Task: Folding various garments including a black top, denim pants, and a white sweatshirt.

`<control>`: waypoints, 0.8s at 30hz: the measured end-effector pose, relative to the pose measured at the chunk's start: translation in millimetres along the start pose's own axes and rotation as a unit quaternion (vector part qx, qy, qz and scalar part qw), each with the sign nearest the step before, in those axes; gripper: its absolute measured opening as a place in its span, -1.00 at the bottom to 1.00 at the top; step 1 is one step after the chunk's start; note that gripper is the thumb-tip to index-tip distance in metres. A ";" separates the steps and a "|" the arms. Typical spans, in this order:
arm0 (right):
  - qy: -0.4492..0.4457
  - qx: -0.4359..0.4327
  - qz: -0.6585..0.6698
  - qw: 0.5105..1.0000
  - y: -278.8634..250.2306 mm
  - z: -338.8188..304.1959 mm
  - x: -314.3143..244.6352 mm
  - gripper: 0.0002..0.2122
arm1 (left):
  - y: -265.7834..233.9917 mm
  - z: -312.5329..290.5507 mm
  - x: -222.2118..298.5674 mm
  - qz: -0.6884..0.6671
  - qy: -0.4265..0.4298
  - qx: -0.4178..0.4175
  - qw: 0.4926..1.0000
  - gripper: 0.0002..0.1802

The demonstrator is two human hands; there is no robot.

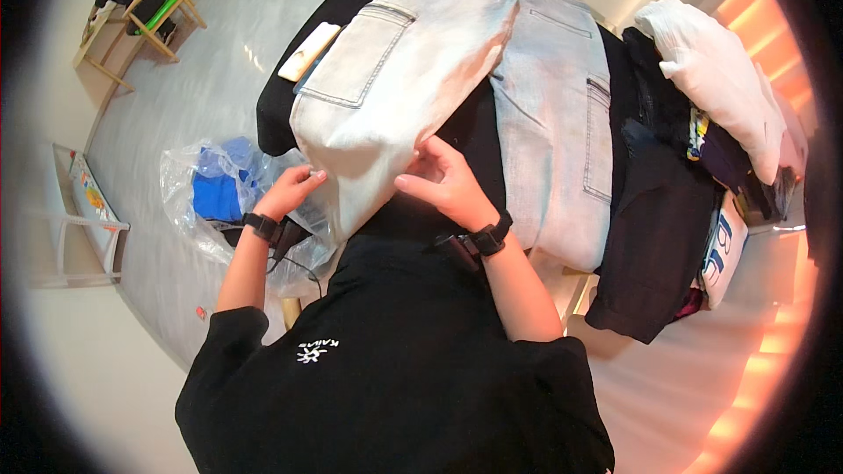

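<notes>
Light-blue cargo jeans [553,123] lie spread over a black-covered surface, waist at the far side, with a flap pocket on each leg. The lower end of the left leg is lifted toward me and sags between my hands. My left hand [290,192] pinches its left edge near the hem, thumb and fingers closed together. At the opposite edge, my right hand [452,189] grips the cloth, with some fingertips hidden by the fabric and the thumb on the near side. The other leg lies flat to the right.
Dark folded clothes [654,237] and a puffy white garment [716,70] are piled at the right. A clear plastic bag [180,189] with blue cloth [219,193] sits at the left. A cream-coloured item [309,51] rests beside the jeans. Far left, a person sits on a wooden chair [162,13].
</notes>
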State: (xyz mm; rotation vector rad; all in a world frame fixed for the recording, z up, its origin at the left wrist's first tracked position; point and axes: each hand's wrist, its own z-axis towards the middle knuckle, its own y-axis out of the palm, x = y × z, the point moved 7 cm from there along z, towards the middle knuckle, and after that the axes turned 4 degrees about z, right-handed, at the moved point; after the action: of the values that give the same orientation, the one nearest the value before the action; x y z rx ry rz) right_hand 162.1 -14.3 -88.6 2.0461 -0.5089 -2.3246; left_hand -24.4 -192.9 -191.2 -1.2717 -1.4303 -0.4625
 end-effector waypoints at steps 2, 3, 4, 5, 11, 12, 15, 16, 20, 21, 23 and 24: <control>-0.128 0.021 -0.011 0.991 1.4 -1.2 -13.5 -0.44 | -2.1 -4.9 0.2 0.002 0.002 -0.004 1.000 -0.58; -0.131 0.025 -0.012 0.991 5.9 -1.5 -15.2 -0.44 | -1.7 -10.3 4.9 0.005 0.005 -0.008 1.000 -0.58; -0.108 0.009 0.058 0.992 11.1 -1.1 -12.4 -0.41 | -7.6 -16.0 11.7 -0.083 0.010 0.032 0.996 -0.59; -0.084 -0.007 0.128 0.988 15.9 -1.1 -11.4 -0.38 | -14.6 -19.2 15.4 -0.170 0.015 0.071 0.983 -0.59; 0.013 -0.092 0.064 0.994 36.1 -13.0 8.6 -0.46 | -40.4 -38.2 37.0 -0.239 0.031 0.107 0.965 -0.60; 0.061 -0.121 0.012 0.991 44.6 -15.7 13.9 -0.51 | -43.0 -43.6 22.6 -0.209 -0.002 0.088 0.974 -0.60; 0.070 -0.162 -0.088 0.980 56.1 -23.4 29.0 -0.54 | -35.4 -58.3 -0.3 -0.033 -0.136 0.036 0.990 -0.51; 0.051 -0.171 -0.105 0.978 62.4 -25.4 43.3 -0.50 | -37.8 -65.3 -22.2 -0.022 -0.133 0.036 0.990 -0.48; 0.076 -0.153 -0.177 0.969 64.0 -33.6 65.8 -0.47 | -14.2 -86.5 -56.8 -0.135 -0.191 -0.078 0.969 -0.34; 0.071 -0.168 -0.214 0.960 65.1 -33.1 68.8 -0.47 | -8.4 -89.9 -61.1 -0.104 -0.221 -0.126 0.962 -0.33; 0.069 -0.182 -0.250 0.949 64.7 -34.7 73.8 -0.47 | -1.6 -92.5 -67.3 -0.024 -0.248 -0.143 0.958 -0.31; 0.073 -0.176 -0.258 0.947 64.3 -34.1 76.5 -0.48 | -2.7 -95.6 -72.4 0.057 -0.273 -0.155 0.948 -0.29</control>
State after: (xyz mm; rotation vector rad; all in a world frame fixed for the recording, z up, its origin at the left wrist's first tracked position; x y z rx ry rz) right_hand 170.1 -99.7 -150.2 2.3355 0.4750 -2.2352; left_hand 3.3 -304.8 -224.2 -1.8260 -1.7720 -0.2688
